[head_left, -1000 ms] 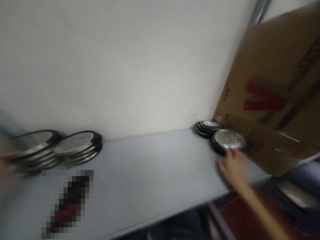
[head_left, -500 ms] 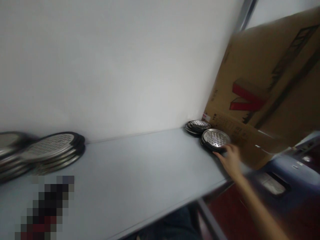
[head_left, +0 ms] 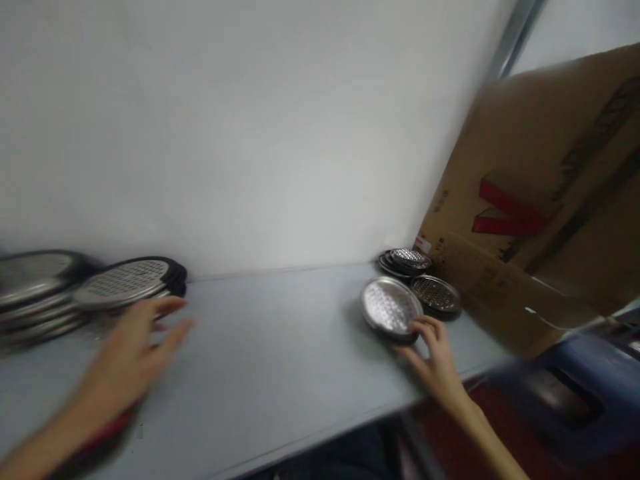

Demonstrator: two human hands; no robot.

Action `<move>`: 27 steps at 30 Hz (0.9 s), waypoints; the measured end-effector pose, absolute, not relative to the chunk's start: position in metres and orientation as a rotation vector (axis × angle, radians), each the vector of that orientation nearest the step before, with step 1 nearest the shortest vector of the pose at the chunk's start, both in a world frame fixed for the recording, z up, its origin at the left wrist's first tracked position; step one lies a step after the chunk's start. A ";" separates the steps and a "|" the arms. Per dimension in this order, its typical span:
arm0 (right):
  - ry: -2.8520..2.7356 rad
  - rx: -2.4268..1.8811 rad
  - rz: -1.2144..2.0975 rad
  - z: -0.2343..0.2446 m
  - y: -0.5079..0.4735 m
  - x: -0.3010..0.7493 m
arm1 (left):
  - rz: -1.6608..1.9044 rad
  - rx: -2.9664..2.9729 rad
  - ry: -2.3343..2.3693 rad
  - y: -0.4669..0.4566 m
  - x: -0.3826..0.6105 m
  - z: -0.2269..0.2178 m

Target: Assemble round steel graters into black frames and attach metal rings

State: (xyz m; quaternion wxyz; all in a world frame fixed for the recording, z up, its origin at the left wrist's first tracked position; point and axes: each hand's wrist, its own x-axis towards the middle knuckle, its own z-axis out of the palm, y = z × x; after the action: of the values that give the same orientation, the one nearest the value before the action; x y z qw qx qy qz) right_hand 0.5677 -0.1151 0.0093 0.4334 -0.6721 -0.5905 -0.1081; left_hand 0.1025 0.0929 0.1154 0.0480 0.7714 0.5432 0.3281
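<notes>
1. Your right hand (head_left: 435,357) is grasping a disc (head_left: 393,307) by its rim, fingers bending over the edge and thumb going toward the underside. From that grip the disc is lying forward and to the left.
2. The disc is sitting left of the carton (head_left: 540,200), near it but not touching it.
3. Being round, the disc is showing no long axis. Its holed face is pointing up with some tilt, and its dark edge is facing you. A shadow is falling on the counter (head_left: 275,373) on the side away from the carton, so the disc is probably being held clear; contact below is staying hard to judge.
4. Your right hand is the nearer one to the disc. Your left hand (head_left: 133,350) is hanging well left of the carton, blurred, fingers parting, its grip showing nothing held.
5. The front stack (head_left: 436,297) is resting just left of the carton, its edge crossing the disc's in view; you cannot tell whether they are touching. The back stack (head_left: 410,259) is resting left of the carton's far corner.
6. Well left of the carton, the inner stack (head_left: 125,283) is partly hiding behind your left hand, and the outer stack (head_left: 37,280) is standing farther out.
7. The carton is blocking the right side, and the wall (head_left: 300,133) is running leftward behind it.
</notes>
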 end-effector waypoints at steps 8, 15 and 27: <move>-1.895 -1.430 0.329 0.017 -0.074 0.478 | 0.732 1.926 1.131 0.046 0.186 0.043; -2.037 -1.351 0.388 0.018 -0.071 0.448 | 0.724 1.863 1.120 0.039 0.195 0.027; -2.080 -1.494 0.204 0.018 -0.079 0.463 | 0.739 2.079 1.447 0.081 0.147 0.036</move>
State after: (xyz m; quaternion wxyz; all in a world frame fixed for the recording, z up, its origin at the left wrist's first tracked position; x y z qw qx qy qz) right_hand 0.4635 -0.0790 0.0178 0.2822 -0.5579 -0.7768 0.0761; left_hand 0.1467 0.0813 0.0359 0.2488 0.7633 0.5310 0.2711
